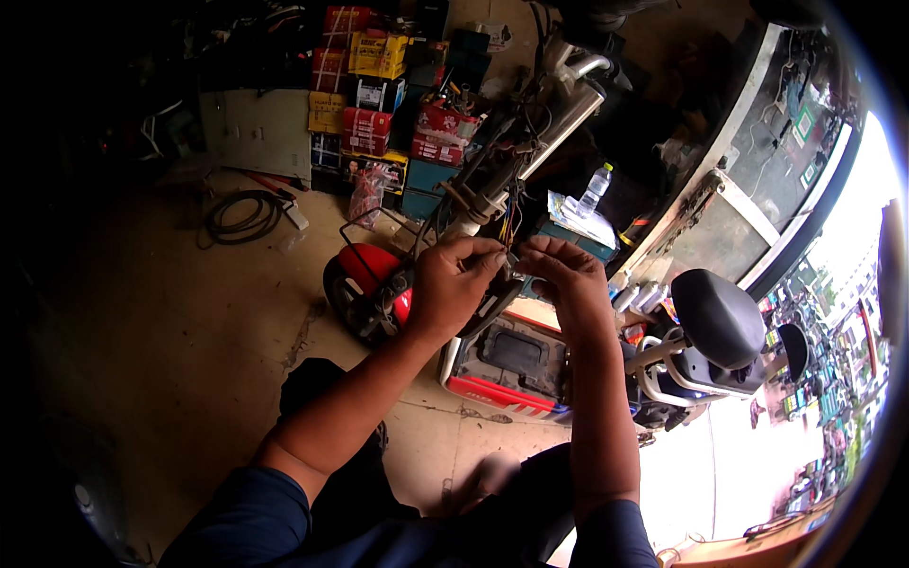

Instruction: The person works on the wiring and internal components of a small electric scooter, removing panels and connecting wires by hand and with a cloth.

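In front of a red electric scooter, both my hands meet at the bared steering column (565,128). My left hand (454,286) is closed, thumb and forefinger pinched together. Close on its right, my right hand (570,275) is closed in a similar pinch, fingers bent. Thin coloured wires (511,225) come down from the column to just behind my fingertips. Whatever small piece sits between the fingers is too small and dark to make out. Below the hands lie the scooter's footboard (516,352) and, to the left, its red front fender (367,267).
The black seat (717,317) rises at right. A plastic bottle (595,189) and papers (579,220) rest on a teal box behind the scooter. Stacked cartons (367,128) stand at the back. A coiled black cable (241,218) lies on the floor at left. A glass-panelled frame (757,161) stands right.
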Available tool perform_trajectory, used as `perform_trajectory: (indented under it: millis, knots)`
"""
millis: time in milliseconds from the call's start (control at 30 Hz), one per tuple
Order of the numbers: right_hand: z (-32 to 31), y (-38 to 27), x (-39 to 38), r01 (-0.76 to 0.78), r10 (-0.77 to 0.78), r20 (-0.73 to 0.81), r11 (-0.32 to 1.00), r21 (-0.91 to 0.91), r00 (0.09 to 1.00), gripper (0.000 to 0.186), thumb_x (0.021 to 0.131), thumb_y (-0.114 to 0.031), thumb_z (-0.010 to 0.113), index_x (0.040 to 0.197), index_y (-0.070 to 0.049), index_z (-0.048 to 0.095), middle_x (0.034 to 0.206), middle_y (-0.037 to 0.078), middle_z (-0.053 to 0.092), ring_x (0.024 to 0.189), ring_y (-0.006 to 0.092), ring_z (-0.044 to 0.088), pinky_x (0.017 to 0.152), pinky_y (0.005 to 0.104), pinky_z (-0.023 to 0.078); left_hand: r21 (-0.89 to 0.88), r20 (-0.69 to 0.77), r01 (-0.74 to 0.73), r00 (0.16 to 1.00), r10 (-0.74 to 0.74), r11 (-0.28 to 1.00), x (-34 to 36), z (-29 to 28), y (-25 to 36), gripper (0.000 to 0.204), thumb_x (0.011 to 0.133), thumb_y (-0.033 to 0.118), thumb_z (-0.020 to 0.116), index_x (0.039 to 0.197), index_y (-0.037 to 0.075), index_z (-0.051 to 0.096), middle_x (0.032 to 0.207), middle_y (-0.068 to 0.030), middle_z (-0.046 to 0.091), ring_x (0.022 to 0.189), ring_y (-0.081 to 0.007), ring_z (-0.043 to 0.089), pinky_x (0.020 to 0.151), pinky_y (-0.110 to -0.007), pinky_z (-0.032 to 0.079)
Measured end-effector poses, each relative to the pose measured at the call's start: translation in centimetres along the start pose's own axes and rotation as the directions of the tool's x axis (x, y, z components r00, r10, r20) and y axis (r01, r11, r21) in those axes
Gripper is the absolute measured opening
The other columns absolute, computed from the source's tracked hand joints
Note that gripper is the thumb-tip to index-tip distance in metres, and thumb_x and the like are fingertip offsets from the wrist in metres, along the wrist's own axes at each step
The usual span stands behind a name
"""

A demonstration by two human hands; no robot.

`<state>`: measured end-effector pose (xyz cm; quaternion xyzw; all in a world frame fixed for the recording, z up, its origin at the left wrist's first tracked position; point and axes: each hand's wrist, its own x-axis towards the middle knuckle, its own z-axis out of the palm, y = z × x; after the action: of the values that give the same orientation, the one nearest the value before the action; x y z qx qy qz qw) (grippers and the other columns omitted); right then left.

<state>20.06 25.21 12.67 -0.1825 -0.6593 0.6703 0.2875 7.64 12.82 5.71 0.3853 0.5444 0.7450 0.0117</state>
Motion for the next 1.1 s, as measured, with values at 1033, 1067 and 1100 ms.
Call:
perform_trajectory:
  millis: [1033, 1067, 1100]
  knots:
    - [1.4, 1.1, 0.3, 0.099, -0.099, 0.194, 0.995, 0.014, 0.976, 0.024, 0.103, -0.021, 0.073, 0.109, 0.001, 0.076, 0.097, 0.002, 0.076, 0.085, 0.009, 0.067, 0.08, 0.024, 0.051, 0.083, -0.003, -0.164, 0.986, 0.165, 0.983, -0.6, -0.1, 0.5, 0.012, 0.089, 0.0, 0.082, 0.087, 0.001, 0.07, 0.088, -0.0048, 0.071, 0.083, -0.0115, 0.069, 0.076, -0.029, 0.054]
    - [1.4, 1.0, 0.3, 0.093, -0.094, 0.207, 0.996, 0.016, 0.974, 0.024, 0.104, -0.022, 0.072, 0.11, 0.001, 0.076, 0.097, 0.001, 0.076, 0.085, 0.0087, 0.066, 0.079, 0.0238, 0.051, 0.069, -0.006, -0.175, 0.984, 0.176, 0.982, -0.6, 0.0, 0.8, 0.012, 0.089, 0.0, 0.082, 0.087, 0.001, 0.07, 0.088, -0.005, 0.071, 0.083, -0.0119, 0.069, 0.076, -0.029, 0.054]
    - [1.4, 0.9, 0.3, 0.087, -0.089, 0.22, 0.996, 0.019, 0.971, 0.025, 0.105, -0.024, 0.071, 0.11, 0.0, 0.076, 0.098, 0.001, 0.075, 0.085, 0.0083, 0.066, 0.079, 0.0236, 0.05, 0.055, -0.01, -0.186, 0.982, 0.186, 0.981, -0.7, 0.2, 0.9, 0.012, 0.088, -0.001, 0.082, 0.086, 0.001, 0.07, 0.089, -0.0052, 0.071, 0.082, -0.0122, 0.069, 0.076, -0.029, 0.054]
